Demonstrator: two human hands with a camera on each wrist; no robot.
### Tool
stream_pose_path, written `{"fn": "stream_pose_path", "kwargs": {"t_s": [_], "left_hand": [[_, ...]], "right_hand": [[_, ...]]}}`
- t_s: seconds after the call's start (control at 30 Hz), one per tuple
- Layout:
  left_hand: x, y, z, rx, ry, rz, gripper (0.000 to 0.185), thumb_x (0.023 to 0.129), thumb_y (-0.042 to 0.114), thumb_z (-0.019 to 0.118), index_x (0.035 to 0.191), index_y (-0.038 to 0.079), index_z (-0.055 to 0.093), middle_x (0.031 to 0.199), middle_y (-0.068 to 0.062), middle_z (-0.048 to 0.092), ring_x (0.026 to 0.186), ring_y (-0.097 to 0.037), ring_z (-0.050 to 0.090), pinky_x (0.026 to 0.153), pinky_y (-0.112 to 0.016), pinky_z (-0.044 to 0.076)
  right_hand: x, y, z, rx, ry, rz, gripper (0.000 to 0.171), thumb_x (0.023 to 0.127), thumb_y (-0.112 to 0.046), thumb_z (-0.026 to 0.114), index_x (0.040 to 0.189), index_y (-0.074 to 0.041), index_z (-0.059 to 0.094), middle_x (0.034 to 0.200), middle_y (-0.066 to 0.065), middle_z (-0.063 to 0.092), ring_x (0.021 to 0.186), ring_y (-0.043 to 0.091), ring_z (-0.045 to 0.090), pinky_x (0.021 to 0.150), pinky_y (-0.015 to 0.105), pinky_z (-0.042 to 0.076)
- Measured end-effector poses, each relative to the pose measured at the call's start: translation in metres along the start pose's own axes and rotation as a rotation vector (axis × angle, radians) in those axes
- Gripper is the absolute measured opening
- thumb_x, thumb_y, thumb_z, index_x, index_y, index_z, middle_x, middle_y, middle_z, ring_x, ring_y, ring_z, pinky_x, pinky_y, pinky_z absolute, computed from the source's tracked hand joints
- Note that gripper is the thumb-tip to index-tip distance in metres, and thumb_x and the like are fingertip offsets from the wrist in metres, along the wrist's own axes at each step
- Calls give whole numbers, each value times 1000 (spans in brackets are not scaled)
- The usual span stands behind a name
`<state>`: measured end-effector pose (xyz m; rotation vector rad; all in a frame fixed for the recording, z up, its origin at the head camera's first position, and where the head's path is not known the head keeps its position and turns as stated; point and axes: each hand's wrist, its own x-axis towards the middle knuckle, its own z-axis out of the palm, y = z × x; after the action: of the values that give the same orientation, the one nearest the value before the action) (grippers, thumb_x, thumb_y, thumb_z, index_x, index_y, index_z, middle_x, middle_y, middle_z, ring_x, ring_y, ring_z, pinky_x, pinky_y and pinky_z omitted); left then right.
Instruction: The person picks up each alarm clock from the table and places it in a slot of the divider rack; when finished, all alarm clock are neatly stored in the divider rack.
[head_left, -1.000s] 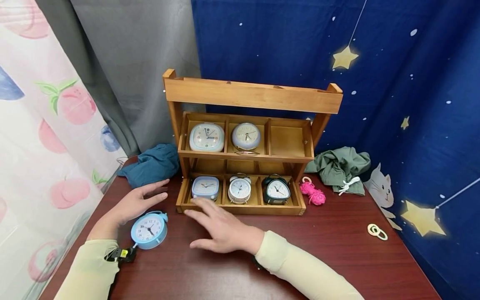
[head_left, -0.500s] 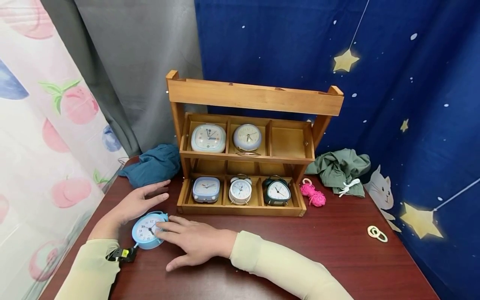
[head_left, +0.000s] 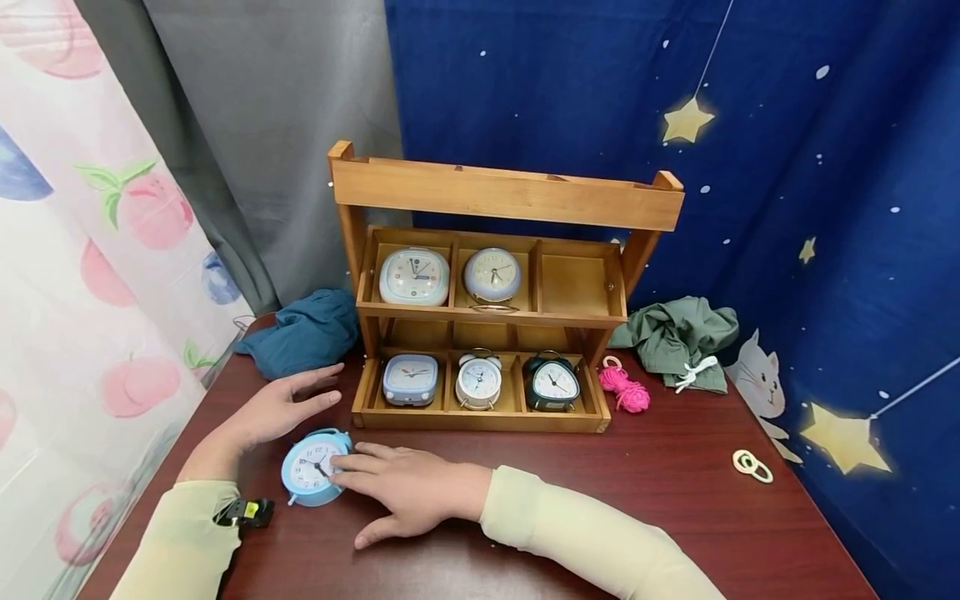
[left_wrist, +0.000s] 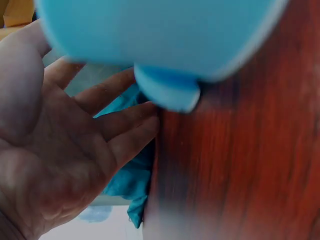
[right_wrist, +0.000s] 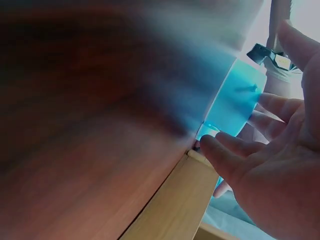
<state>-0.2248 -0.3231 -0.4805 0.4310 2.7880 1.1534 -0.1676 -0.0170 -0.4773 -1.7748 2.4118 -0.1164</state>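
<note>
A light-blue round alarm clock (head_left: 311, 471) stands on the table at the front left, its white dial facing up toward me. My right hand (head_left: 408, 487) has its extended fingers at the clock's right side, touching it, as the right wrist view also shows at the blue case (right_wrist: 240, 95). Behind and left of the clock, my left hand (head_left: 281, 408) is spread with fingers loosely straight and holds nothing. In the left wrist view the blue clock (left_wrist: 160, 35) looms close above the left palm (left_wrist: 65, 150); whether they touch I cannot tell.
A wooden two-tier rack (head_left: 480, 423) holds several clocks in its compartments; its upper right compartment (head_left: 577, 279) shows bare wood. A teal cloth (head_left: 303, 333) lies left of it. To the right are pink yarn (head_left: 626, 392), a green cloth (head_left: 678, 342) and pale rings (head_left: 752, 465).
My right hand has come down from in front of the rack to the blue alarm clock, then shifted slightly right. The clock has slid right with it. My left hand has barely moved.
</note>
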Motion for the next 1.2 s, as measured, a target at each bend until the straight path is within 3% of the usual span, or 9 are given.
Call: {"fn": "stream_pose_path", "kwargs": {"t_s": [0.5, 0.7, 0.83, 0.97, 1.2], "left_hand": [[9, 11, 23, 71, -46, 21, 75, 108, 59, 69, 169, 21, 52, 171, -19, 49, 157, -48, 43, 121, -75, 37], [11, 14, 26, 122, -70, 8, 77, 107, 63, 68, 170, 22, 51, 170, -21, 49, 156, -49, 45, 120, -76, 39], [11, 15, 27, 143, -78, 2, 77, 106, 65, 67, 170, 23, 51, 170, -21, 50, 155, -48, 46, 119, -76, 40], [11, 14, 27, 148, -68, 0, 76, 107, 63, 67, 169, 23, 52, 168, -20, 52, 154, -47, 48, 118, -75, 41], [11, 15, 28, 135, -55, 8, 74, 107, 62, 69, 168, 23, 54, 167, -20, 54, 152, -47, 50, 118, -73, 43]], "right_hand": [[-73, 14, 0, 32, 47, 11, 82, 110, -68, 55, 173, -17, 42, 183, -3, 30, 167, 30, 31, 133, 41, 30], [-93, 22, -6, 31, 100, 31, 74, 109, -65, 61, 164, -17, 55, 175, -1, 45, 163, 30, 40, 132, 36, 32], [-92, 26, -9, 42, 172, 47, 69, 108, -62, 66, 158, -15, 61, 169, 5, 51, 159, 25, 45, 130, 35, 37], [-78, 27, -10, 99, 219, 101, 78, 106, -64, 69, 164, -13, 53, 170, 11, 48, 156, 20, 48, 126, 36, 42], [-46, 29, -6, 162, 159, 164, 95, 101, -71, 72, 172, -16, 41, 175, 10, 41, 157, 20, 45, 124, 36, 45]]}}
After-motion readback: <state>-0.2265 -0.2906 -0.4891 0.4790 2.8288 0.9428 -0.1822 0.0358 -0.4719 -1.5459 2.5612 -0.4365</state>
